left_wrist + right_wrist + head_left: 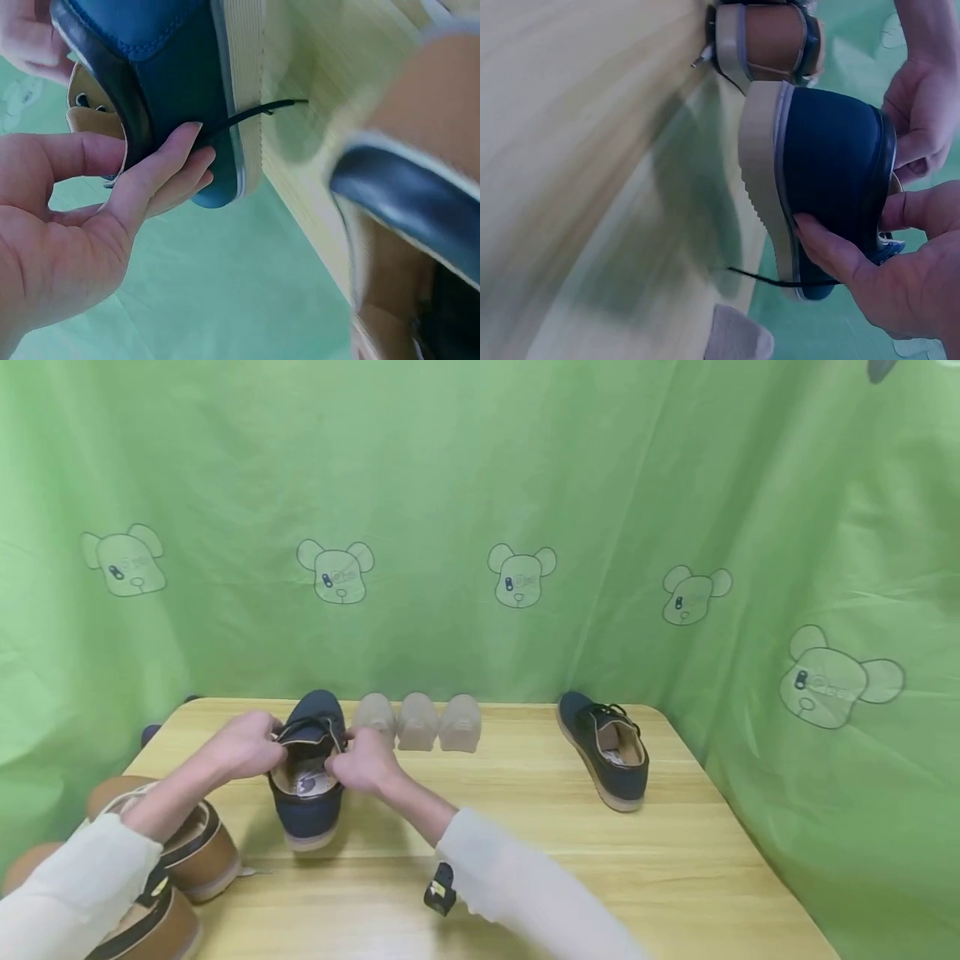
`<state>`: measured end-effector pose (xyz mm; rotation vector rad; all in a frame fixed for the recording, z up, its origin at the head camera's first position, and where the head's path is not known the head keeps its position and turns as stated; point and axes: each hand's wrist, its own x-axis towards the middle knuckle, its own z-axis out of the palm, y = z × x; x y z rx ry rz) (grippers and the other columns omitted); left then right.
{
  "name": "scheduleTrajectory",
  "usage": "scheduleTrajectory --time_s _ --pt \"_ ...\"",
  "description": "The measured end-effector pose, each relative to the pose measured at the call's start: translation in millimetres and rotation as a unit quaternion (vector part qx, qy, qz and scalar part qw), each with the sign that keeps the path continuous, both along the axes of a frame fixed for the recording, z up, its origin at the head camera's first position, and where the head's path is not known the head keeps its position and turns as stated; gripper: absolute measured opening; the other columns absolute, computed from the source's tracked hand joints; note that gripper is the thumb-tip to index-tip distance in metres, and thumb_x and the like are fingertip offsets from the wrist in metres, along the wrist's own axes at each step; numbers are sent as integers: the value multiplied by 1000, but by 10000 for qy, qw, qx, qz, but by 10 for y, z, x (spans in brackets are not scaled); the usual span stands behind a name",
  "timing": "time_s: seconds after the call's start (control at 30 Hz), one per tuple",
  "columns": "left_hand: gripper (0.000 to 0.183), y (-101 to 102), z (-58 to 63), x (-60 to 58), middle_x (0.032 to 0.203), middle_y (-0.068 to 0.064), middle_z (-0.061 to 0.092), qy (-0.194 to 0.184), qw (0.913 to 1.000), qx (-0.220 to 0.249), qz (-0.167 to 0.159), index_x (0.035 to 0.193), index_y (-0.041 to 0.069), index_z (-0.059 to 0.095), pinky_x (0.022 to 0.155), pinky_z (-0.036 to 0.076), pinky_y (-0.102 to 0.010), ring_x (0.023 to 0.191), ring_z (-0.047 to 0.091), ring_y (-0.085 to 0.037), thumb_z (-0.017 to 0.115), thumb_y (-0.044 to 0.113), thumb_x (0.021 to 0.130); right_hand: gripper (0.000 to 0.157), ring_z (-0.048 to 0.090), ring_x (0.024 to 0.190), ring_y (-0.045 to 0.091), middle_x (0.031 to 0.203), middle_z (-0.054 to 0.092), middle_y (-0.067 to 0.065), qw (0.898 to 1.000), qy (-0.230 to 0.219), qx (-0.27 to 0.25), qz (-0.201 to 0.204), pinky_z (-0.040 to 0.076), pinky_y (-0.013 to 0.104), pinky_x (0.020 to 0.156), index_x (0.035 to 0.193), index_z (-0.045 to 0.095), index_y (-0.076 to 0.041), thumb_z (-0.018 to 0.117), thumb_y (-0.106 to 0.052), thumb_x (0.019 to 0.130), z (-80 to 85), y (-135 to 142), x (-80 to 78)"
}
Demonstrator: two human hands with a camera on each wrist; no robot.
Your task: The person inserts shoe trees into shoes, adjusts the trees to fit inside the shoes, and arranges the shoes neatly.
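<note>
A navy lace-up shoe (307,814) with a pale sole is held by both hands, toe pointing away, at the table's left side. My left hand (243,745) pinches the left edge of its opening, thumb and fingers on either side, as the left wrist view shows. On the opposite edge, my right hand (367,762) pinches the collar in the same way. A loose black lace (769,280) sticks out past the sole. In the right wrist view the sole appears raised off the wood, with a shadow below. A similar navy shoe (600,747) stands at the right.
Three frosted, toe-shaped pieces (417,722) line the table's back edge, right of the held shoe. Brown shoes (198,860) with dark trim stand at the front left, partly under the left forearm. A green curtain (450,485) surrounds the wooden table (525,827).
</note>
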<state>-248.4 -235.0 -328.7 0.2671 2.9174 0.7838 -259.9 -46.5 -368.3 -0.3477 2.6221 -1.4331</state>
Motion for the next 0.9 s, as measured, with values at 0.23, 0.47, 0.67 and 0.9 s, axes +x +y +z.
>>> scheduleTrajectory --time_s 0.23,0.47,0.67,0.9 --pt "48 266 68 53 93 -18 74 42 9989 450 -114 119 -13 67 59 45 -31 68 56 -20 60 1 74 52 67 60 20 87 70 13 9958 -492 -736 250 59 31 54 131 60 6 69 0 80 122 331 43" --pt "51 570 74 98 84 -13 70 -198 9949 960 -243 126 -14 62 54 43 -30 60 49 -15 59 -1 76 57 73 73 35 94 71 25 9913 -760 -970 466 62 36 60 134 53 11 62 5 78 220 730 96" --pt "56 825 32 149 96 -19 74 -526 9865 1510 -367 130 -17 57 65 55 -32 76 66 -19 60 -5 76 56 73 77 37 108 69 32 9883 -799 -1122 650 63 37 63 133 55 11 57 8 77 189 1055 157" --pt "44 1087 -122 162 105 -22 72 -465 9844 1604 -553 119 -7 68 64 57 -32 78 65 -21 59 -8 75 60 74 79 38 96 72 31 9901 -945 -921 482 63 39 66 138 50 12 55 7 78 77 1349 252"
